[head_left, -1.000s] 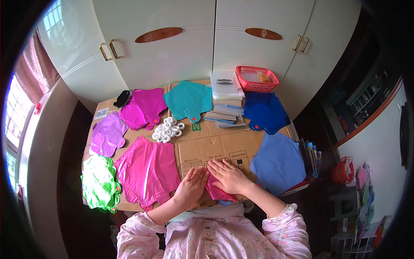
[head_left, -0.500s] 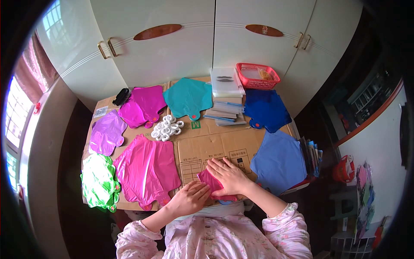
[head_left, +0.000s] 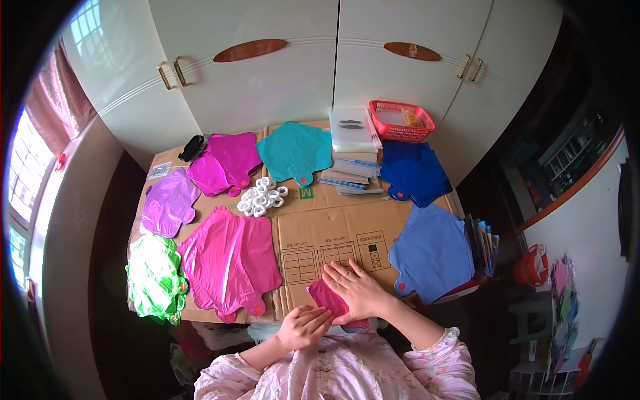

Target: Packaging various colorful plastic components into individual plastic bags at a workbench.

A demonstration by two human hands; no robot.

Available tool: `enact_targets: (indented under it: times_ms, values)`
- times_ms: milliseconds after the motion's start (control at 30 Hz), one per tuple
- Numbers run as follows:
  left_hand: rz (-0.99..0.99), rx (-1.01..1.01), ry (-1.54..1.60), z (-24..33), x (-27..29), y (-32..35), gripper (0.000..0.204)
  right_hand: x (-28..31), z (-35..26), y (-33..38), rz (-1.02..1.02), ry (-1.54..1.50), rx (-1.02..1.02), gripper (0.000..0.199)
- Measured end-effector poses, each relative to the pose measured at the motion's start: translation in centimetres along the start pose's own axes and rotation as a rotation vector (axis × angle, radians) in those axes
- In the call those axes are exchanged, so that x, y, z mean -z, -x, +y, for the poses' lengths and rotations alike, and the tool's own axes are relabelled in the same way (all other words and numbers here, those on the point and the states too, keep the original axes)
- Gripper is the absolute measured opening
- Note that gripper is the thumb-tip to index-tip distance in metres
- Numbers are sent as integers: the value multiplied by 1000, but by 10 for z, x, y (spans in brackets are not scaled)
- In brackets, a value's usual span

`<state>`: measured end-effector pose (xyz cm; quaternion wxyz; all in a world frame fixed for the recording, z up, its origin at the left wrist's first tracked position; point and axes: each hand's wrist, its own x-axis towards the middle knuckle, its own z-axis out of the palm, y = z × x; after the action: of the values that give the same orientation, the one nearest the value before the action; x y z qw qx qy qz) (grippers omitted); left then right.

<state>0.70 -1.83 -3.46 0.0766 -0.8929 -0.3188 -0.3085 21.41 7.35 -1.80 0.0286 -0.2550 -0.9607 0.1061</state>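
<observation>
- Currently, the right hand (head_left: 357, 290) lies flat, fingers spread, pressing on a folded pink foil balloon (head_left: 328, 299) at the near edge of the cardboard-covered table (head_left: 333, 220).
- Balloon long axis runs diagonally, from far-left to near-right; most of it is hidden under the palm.
- Left hand (head_left: 303, 327) is loosely curled, fingertips touching the balloon's near-left edge; grip cannot be confirmed.
- Flat pink balloon stack (head_left: 230, 263) lies just to the left.

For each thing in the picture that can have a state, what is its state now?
Folded pink balloon: folded small, pressed under right hand.
Left hand: curled at table edge, holding nothing visible.
Large pink balloons: flat, deflated.
Cupboard doors: closed.
Red basket: upright, something inside.
</observation>
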Motion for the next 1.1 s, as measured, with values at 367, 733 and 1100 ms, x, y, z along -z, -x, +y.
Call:
enact_targets:
  times_ms: [367, 733, 1100]
  values:
    - [341, 984, 796, -34, 22, -18, 5, 1, 18, 31, 361, -1309, -296, 45]
    - [407, 1044, 1158, -45, 21, -21, 8, 13, 0, 11, 572, -1289, -401, 20]
    - [432, 1079, 1094, -42, 20, -24, 3, 16, -22, -1, 841, -1004, -423, 9]
